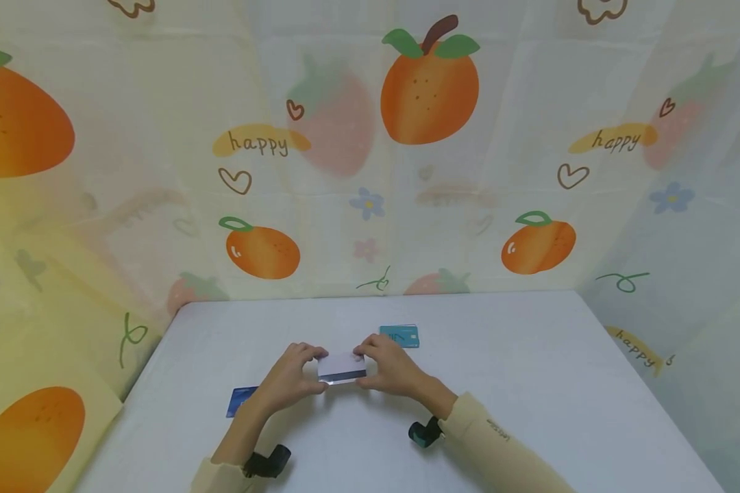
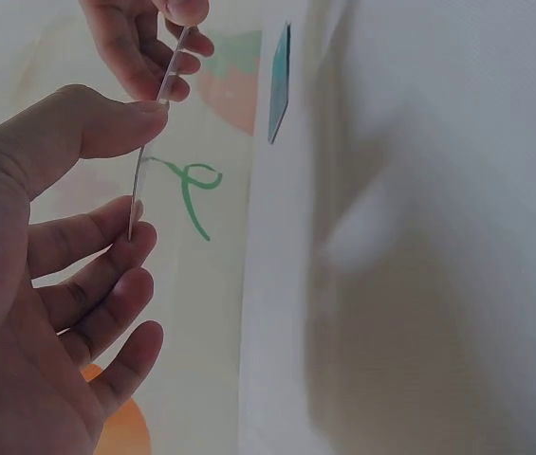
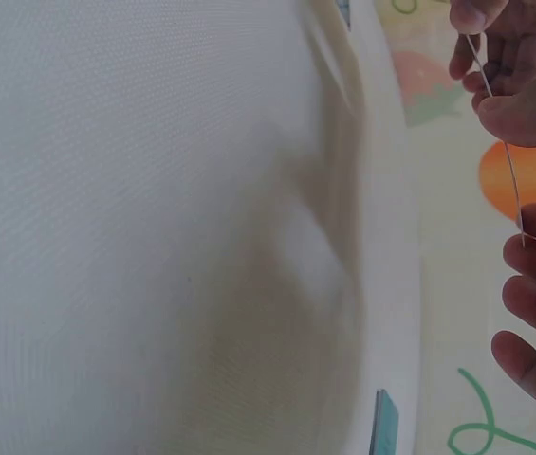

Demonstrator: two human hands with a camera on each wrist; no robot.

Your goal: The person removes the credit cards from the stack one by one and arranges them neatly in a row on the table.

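Head view: pale card [image 1: 342, 366], dark stripe along its lower part, held raised above a white desk [image 1: 530, 383]. Left hand [image 1: 288, 380] grips one short end, right hand [image 1: 391, 368] the other; fingers pinched on the card at both sides. Teal card [image 1: 405, 336], lying on the desk just beyond the right hand. Blue card [image 1: 241, 400], on the desk, partly covered by the left wrist. Fruit-printed cloth [image 1: 321, 205] behind. Cream sleeves [image 1: 506, 445] on both arms.

Left wrist view: pale card seen edge-on, between the left thumb and fingertips, remaining fingers loosely bent; teal card flat on the desk.

Right wrist view: same card edge-on, pinched by right thumb and fingers.
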